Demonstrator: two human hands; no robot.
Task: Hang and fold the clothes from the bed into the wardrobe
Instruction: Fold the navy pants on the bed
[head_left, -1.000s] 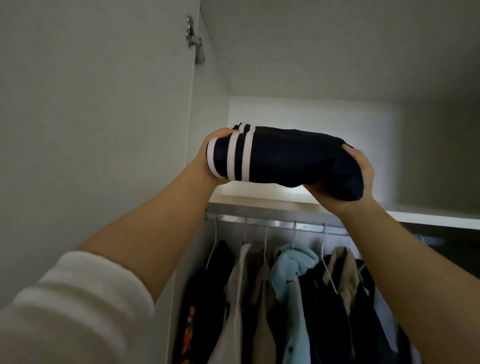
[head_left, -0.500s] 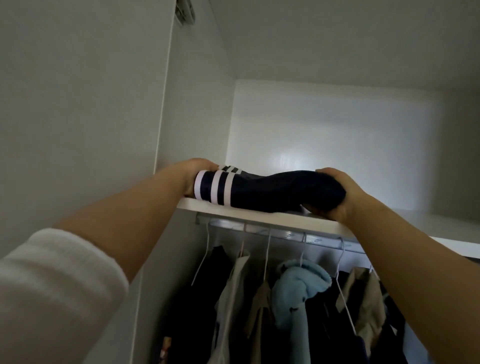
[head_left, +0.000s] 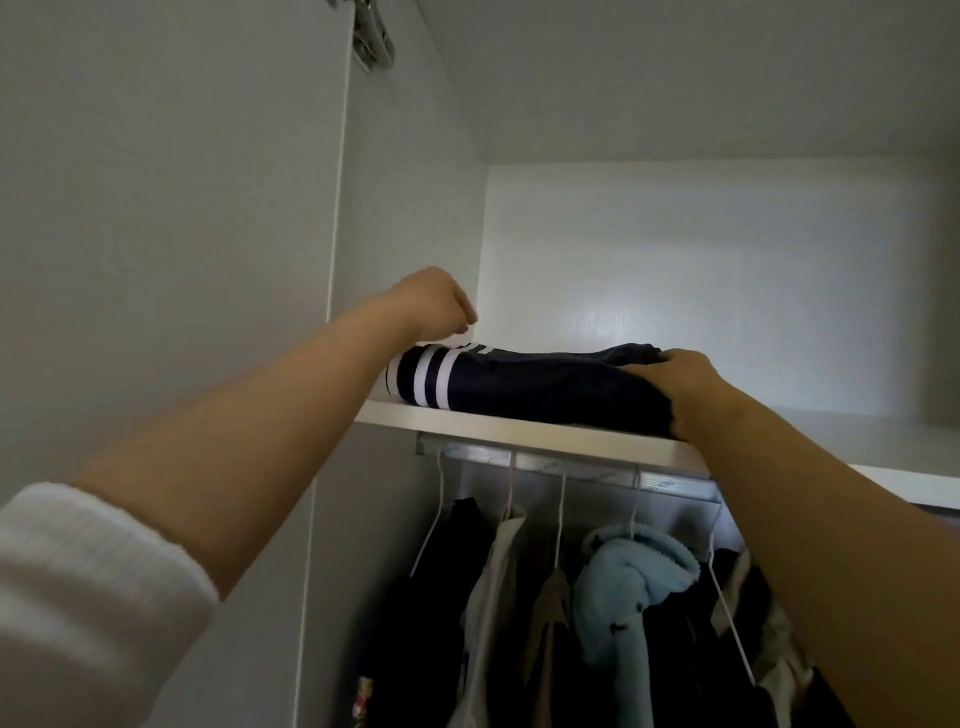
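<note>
Below the wardrobe (head_left: 410, 208) shelf (head_left: 519, 430), the rail (head_left: 592, 464) carries hung clothes (head_left: 498, 597), among them a light-blue fleece (head_left: 628, 592). On the shelf above lies the folded navy garment (head_left: 545, 387) with 3 white stripes at its left end, close to the front edge. The right hand (head_left: 685, 389) curls round its right end, while the left hand (head_left: 431, 306) hovers just above the striped end, fingers loosely curled and holding nothing.
</note>
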